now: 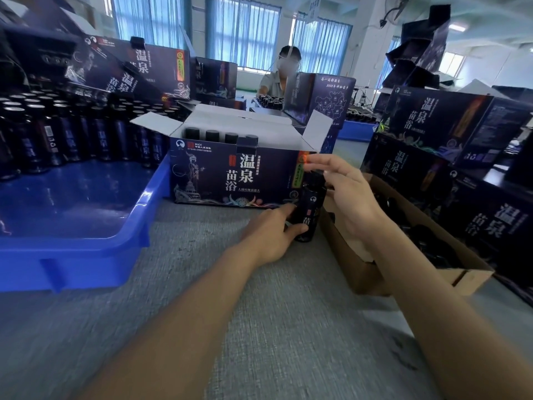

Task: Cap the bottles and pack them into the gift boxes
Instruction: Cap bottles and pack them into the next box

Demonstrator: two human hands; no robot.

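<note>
A dark bottle (309,210) stands upright on the grey table, just in front of the right end of an open dark-blue gift box (230,174). My left hand (271,235) grips the bottle's lower body. My right hand (349,194) is at the bottle's top, thumb and fingers around the black cap (314,176). Several capped bottles (222,136) stand inside the gift box, its white flaps open.
A blue plastic tray (72,220) on the left holds many uncapped dark bottles (57,134) at its far side. A brown cardboard box (403,249) with black caps lies on the right. Stacked gift boxes (450,131) stand at right and behind. A person sits across the table.
</note>
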